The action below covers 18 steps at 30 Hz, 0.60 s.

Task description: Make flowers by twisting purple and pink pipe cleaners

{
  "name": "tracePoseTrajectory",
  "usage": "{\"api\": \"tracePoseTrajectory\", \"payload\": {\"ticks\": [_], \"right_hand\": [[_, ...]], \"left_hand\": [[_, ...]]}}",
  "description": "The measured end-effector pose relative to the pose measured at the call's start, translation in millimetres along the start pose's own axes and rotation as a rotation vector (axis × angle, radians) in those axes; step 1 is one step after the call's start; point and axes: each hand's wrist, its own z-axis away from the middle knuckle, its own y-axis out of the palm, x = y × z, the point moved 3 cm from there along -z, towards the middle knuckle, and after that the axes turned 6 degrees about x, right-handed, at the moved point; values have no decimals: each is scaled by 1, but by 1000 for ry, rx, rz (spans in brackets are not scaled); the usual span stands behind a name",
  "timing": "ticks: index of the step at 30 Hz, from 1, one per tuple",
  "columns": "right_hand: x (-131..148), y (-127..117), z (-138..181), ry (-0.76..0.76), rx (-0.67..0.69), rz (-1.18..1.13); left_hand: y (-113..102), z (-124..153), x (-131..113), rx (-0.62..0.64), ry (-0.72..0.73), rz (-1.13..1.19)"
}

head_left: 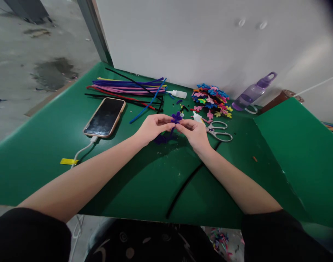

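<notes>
A purple pipe-cleaner flower (176,117) is pinched between both hands above the green table, its short stem pointing down. My left hand (155,127) grips it from the left with thumb and fingers. From the other side, my right hand (194,133) holds it with the thumb and fingertips. More purple pipe cleaner (161,139) shows just below the left fingers, partly hidden. Scissors (219,131) lie beside the right hand, and a white glue bottle (197,117) is partly behind it. A black pipe cleaner (186,182) runs under the right forearm.
Colored pipe cleaners (125,87) lie at the back left, near a phone (104,117) on a cable. Another glue bottle (178,94) lies behind the hands. Finished pipe-cleaner shapes (210,98) are heaped back right, beside a purple water bottle (253,91). A green panel (302,153) stands at right.
</notes>
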Motion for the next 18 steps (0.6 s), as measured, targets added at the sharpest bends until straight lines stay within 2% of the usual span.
{"api": "tracePoseTrajectory", "payload": {"ticks": [10,18], "right_hand": [[7,0,0,11,-11,20],[5,4,0,52,61,24]], "left_hand": [[-2,-1,3,-8,-3,-97],[-1,-2,2,60,15,-269]]}}
